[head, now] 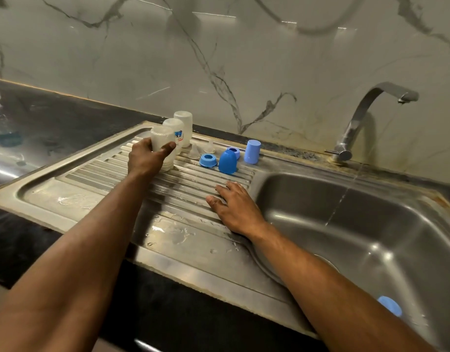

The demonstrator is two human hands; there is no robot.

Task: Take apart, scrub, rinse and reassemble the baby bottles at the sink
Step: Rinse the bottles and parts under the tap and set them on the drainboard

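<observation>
Three clear bottle bodies stand upside down in a row at the back of the steel drainboard (86, 171). My left hand (146, 158) grips the nearest bottle (162, 138); the second bottle (176, 129) and third bottle (184, 120) stand behind it. To their right lie clear teats (208, 147), a blue screw ring (208, 160), a second ring (234, 150), a dark blue dome cap (227, 161) and a light blue cap (252, 151). My right hand (234, 207) rests flat, fingers apart, on the drainboard ridges beside the basin.
The steel sink basin (371, 224) lies to the right, with a blue part (390, 304) at its near edge. A thin stream of water falls from the curved tap (366, 107). Dark countertop (53, 118) and a marble wall lie behind. Water drops sit on the drainboard front.
</observation>
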